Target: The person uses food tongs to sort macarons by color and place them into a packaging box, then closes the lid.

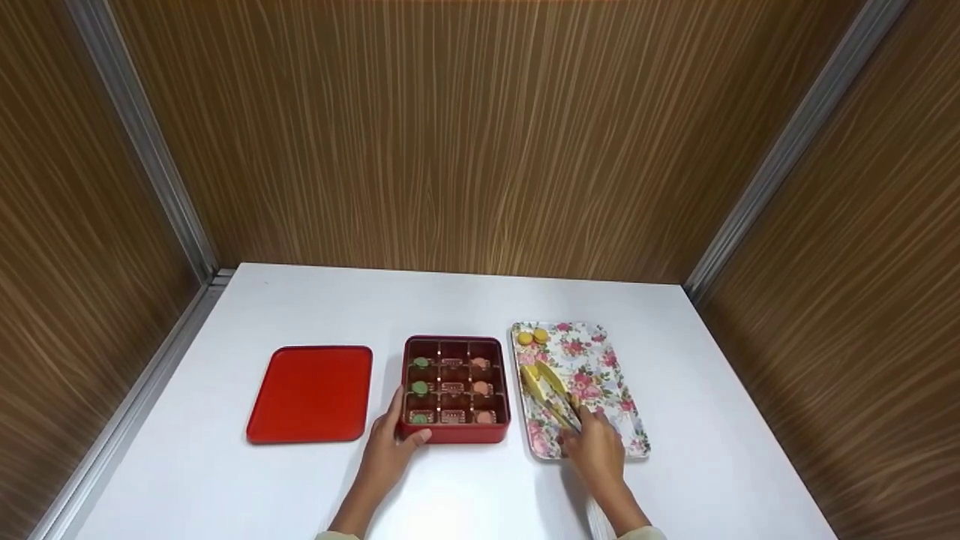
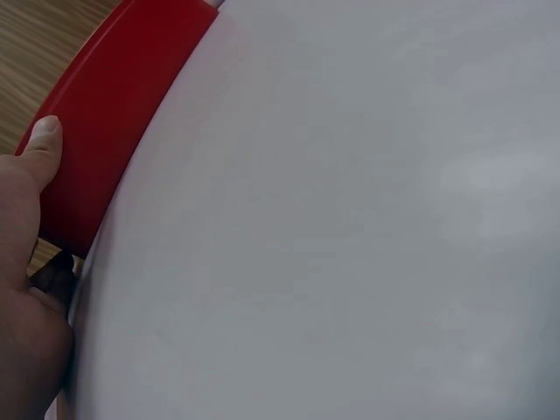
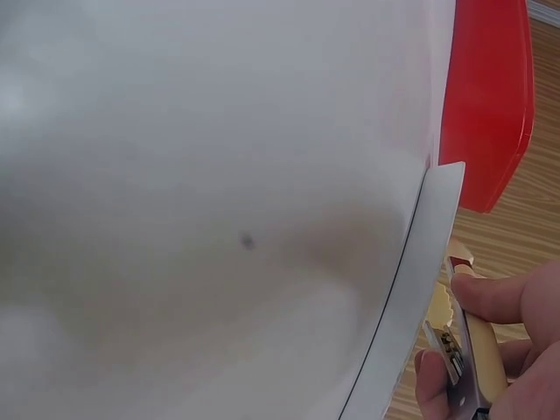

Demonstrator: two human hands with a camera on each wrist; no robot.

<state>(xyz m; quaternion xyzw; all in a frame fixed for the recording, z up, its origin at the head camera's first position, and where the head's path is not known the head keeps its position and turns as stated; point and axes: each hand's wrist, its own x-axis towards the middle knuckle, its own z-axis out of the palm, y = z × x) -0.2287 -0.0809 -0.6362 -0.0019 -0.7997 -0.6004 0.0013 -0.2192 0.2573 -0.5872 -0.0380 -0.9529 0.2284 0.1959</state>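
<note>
A red square box (image 1: 454, 433) with a divided inner tray stands mid-table. Green macarons (image 1: 420, 388) sit in its left column, pinkish ones (image 1: 482, 388) in the right column. My left hand (image 1: 388, 448) grips the box's near left corner, thumb on the front wall and fingers along the left side. Over the floral tray (image 1: 626, 427), my right hand (image 1: 596, 448) holds a pair of tongs (image 1: 556, 384), tips pointing away. Something yellow shows between the tips; whether they pinch it, I cannot tell. Two yellow macarons (image 1: 533, 337) lie at the tray's far left corner.
Left of the box lies a flat red lid (image 1: 315, 394) on the white table (image 1: 465, 495). Wood-patterned panels (image 1: 450, 135) close off the back and both sides, with metal strips (image 1: 142, 135) at the corners.
</note>
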